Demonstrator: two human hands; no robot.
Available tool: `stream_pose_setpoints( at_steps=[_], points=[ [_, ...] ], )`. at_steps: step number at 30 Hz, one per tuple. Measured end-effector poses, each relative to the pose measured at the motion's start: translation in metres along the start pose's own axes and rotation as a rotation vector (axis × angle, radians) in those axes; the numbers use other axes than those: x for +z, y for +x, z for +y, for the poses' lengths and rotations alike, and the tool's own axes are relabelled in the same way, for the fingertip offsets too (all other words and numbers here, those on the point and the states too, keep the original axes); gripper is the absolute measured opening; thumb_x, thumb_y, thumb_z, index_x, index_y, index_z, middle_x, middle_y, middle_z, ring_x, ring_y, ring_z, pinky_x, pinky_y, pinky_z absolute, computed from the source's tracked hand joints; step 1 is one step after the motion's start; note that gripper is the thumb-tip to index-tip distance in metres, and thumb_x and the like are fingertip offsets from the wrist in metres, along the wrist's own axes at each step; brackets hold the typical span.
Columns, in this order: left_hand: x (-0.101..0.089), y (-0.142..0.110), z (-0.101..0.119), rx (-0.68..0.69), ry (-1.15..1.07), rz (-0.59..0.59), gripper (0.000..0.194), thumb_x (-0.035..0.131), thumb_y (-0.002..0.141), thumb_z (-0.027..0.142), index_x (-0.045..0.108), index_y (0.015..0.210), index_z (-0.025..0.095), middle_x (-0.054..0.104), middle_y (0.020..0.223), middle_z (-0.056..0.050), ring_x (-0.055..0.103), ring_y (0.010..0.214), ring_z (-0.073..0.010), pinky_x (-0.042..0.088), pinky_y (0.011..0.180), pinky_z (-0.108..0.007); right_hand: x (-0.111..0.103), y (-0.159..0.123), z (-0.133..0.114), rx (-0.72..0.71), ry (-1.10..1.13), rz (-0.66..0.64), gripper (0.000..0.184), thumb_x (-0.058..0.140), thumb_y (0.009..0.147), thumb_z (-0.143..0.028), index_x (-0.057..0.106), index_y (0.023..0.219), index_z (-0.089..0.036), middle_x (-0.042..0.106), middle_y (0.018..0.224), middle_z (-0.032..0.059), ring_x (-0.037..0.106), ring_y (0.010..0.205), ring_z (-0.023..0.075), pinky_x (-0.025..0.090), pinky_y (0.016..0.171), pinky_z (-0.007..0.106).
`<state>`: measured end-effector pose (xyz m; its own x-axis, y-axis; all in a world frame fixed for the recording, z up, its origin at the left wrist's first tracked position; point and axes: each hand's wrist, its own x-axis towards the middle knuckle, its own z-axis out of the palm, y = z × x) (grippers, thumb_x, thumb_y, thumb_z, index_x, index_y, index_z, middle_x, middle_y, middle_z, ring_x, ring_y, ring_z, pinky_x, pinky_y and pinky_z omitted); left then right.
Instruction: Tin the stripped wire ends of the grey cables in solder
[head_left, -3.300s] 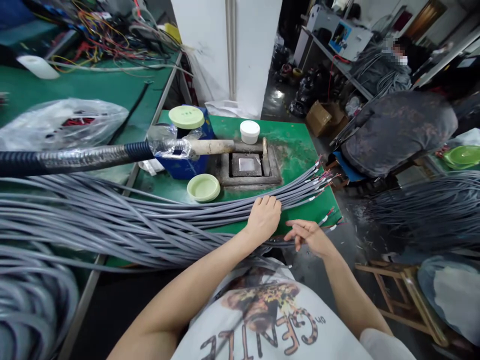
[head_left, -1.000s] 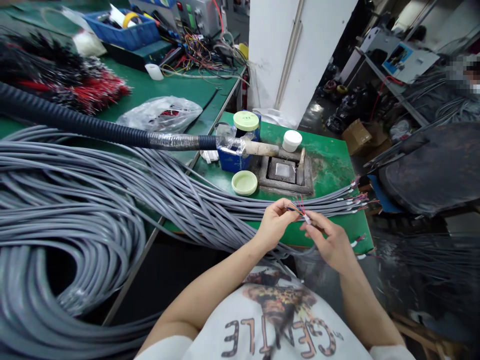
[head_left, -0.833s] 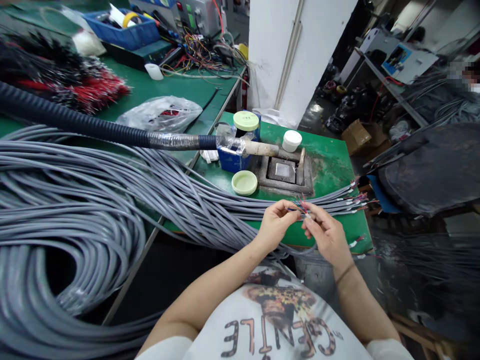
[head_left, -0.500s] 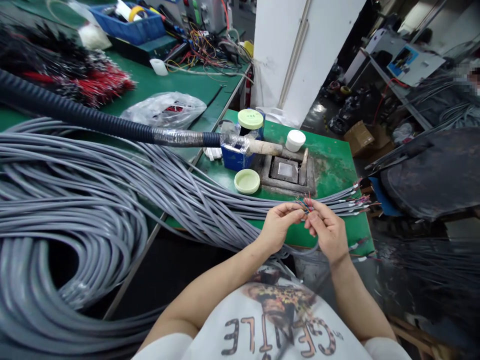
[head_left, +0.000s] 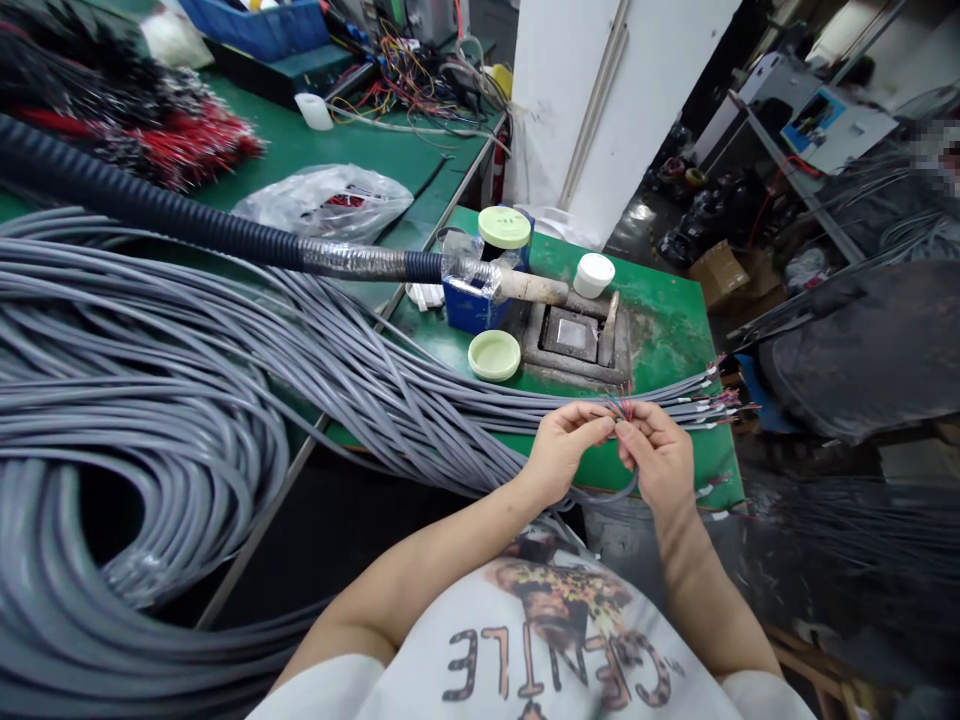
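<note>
L hand (head_left: 564, 452), R hand (head_left: 654, 456) closer, wires (head_left: 622, 406) between.

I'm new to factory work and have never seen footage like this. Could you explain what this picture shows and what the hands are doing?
This view comes from a camera worn on a person's head, looking down at their own arms. The left hand and right hand together pinch thin coloured wires that fan out from the end of a grey cable. Many more grey cables lie across the green workbench, near a square metal well and a pale green lid.
</note>
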<state>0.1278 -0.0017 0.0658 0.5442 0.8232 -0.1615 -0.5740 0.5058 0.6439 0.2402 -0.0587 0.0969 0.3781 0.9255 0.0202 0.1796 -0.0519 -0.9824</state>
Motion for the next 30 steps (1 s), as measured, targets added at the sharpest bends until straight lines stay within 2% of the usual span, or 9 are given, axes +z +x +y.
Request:
stream_pose_setpoints(
  at_steps=[2, 4, 7, 9, 14, 21, 30],
  points=[
    [0.003, -0.001, 0.001, 0.035, 0.018, -0.005, 0.017, 0.079, 0.066, 0.027, 0.069, 0.074, 0.015, 0.066, 0.067, 0.001, 0.055, 0.061, -0.0088, 0.045, 0.065, -0.023, 0.002, 0.001, 0.000, -0.007, 0.049, 0.030, 0.023, 0.062, 0.084, -0.037, 0.062, 0.098, -0.020, 0.051, 0.050, -0.0062, 0.040, 0.040, 0.0069, 0.031, 0.037, 0.019],
    [0.006, -0.002, 0.002, 0.062, 0.033, -0.010, 0.019, 0.079, 0.065, 0.029, 0.069, 0.073, 0.015, 0.066, 0.064, 0.001, 0.057, 0.060, -0.0097, 0.047, 0.064, -0.024, 0.002, 0.002, 0.000, -0.008, 0.097, 0.037, 0.029, 0.060, 0.085, -0.039, 0.061, 0.108, -0.020, 0.051, 0.049, -0.0064, 0.038, 0.038, 0.0074, 0.029, 0.036, 0.019],
    [0.012, -0.001, 0.005, 0.080, 0.047, -0.023, 0.020, 0.077, 0.068, 0.031, 0.068, 0.073, 0.014, 0.065, 0.061, 0.001, 0.057, 0.057, -0.0104, 0.048, 0.062, -0.024, 0.000, 0.004, 0.001, 0.018, 0.166, -0.014, 0.045, 0.060, 0.085, -0.039, 0.054, 0.126, -0.020, 0.053, 0.049, -0.0064, 0.037, 0.037, 0.0076, 0.026, 0.035, 0.019],
    [0.015, -0.001, 0.006, 0.084, 0.036, -0.035, 0.019, 0.076, 0.070, 0.031, 0.067, 0.074, 0.014, 0.064, 0.059, 0.001, 0.057, 0.055, -0.0102, 0.048, 0.060, -0.024, -0.002, 0.005, 0.002, 0.036, 0.226, -0.054, 0.048, 0.060, 0.086, -0.038, 0.052, 0.130, -0.021, 0.054, 0.049, -0.0061, 0.037, 0.036, 0.0073, 0.024, 0.035, 0.019],
    [0.017, 0.002, 0.006, 0.099, -0.003, -0.023, 0.018, 0.077, 0.069, 0.028, 0.069, 0.076, 0.014, 0.063, 0.058, 0.002, 0.056, 0.052, -0.0089, 0.047, 0.057, -0.022, -0.004, 0.008, 0.005, 0.053, 0.280, -0.084, 0.047, 0.062, 0.085, -0.037, 0.054, 0.129, -0.023, 0.054, 0.048, -0.0055, 0.036, 0.036, 0.0074, 0.023, 0.035, 0.019],
    [0.014, 0.006, 0.008, 0.114, -0.027, -0.006, 0.013, 0.077, 0.065, 0.024, 0.070, 0.072, 0.015, 0.068, 0.073, 0.000, 0.059, 0.064, -0.0091, 0.047, 0.065, -0.022, -0.004, 0.009, 0.004, 0.028, 0.293, -0.138, 0.045, 0.062, 0.086, -0.033, 0.053, 0.130, -0.026, 0.057, 0.050, -0.0048, 0.038, 0.037, 0.0072, 0.024, 0.034, 0.019],
    [0.006, 0.011, 0.017, 0.078, 0.055, -0.123, 0.016, 0.078, 0.065, 0.026, 0.068, 0.071, 0.014, 0.064, 0.068, 0.001, 0.057, 0.062, -0.0090, 0.047, 0.065, -0.024, -0.005, 0.007, 0.000, 0.030, 0.198, -0.170, 0.051, 0.062, 0.085, -0.034, 0.050, 0.133, -0.023, 0.059, 0.051, -0.0050, 0.039, 0.036, 0.0067, 0.026, 0.033, 0.017]
  ],
)
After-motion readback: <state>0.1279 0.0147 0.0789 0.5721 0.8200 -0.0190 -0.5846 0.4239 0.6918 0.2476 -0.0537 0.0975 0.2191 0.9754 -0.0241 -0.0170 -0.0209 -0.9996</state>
